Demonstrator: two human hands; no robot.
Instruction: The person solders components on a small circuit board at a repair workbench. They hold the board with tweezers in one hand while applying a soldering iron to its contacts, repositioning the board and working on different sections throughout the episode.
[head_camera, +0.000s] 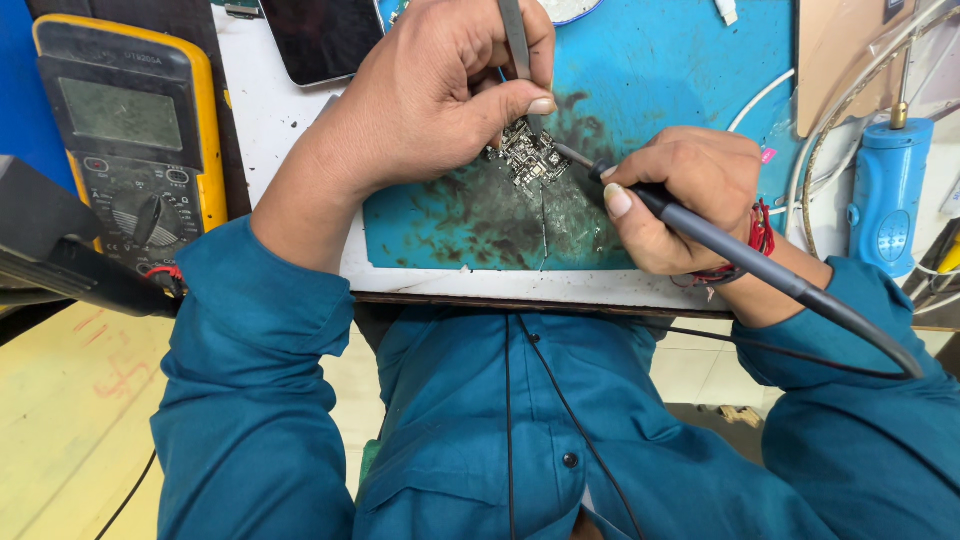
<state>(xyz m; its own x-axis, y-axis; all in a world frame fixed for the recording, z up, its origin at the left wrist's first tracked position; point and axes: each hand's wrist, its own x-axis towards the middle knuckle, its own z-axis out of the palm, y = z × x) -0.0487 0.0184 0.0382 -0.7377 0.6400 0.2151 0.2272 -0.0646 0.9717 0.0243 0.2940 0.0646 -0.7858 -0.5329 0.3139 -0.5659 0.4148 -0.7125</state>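
Observation:
A small dark circuit board (529, 154) lies on a stained blue work mat (660, 80). My left hand (430, 95) pinches metal tweezers (515, 40) whose tips come down at the board's upper edge. My right hand (685, 195) grips a grey soldering iron (740, 255) like a pen; its tip touches the board's right side. The iron's cable runs off to the lower right over my teal sleeve.
A yellow multimeter (135, 130) stands at the left. A dark phone (320, 35) lies at the top. At the right are a blue tool (888, 195), white cables (770, 95) and a wooden board (850, 40). The white bench edge (500, 285) runs below the mat.

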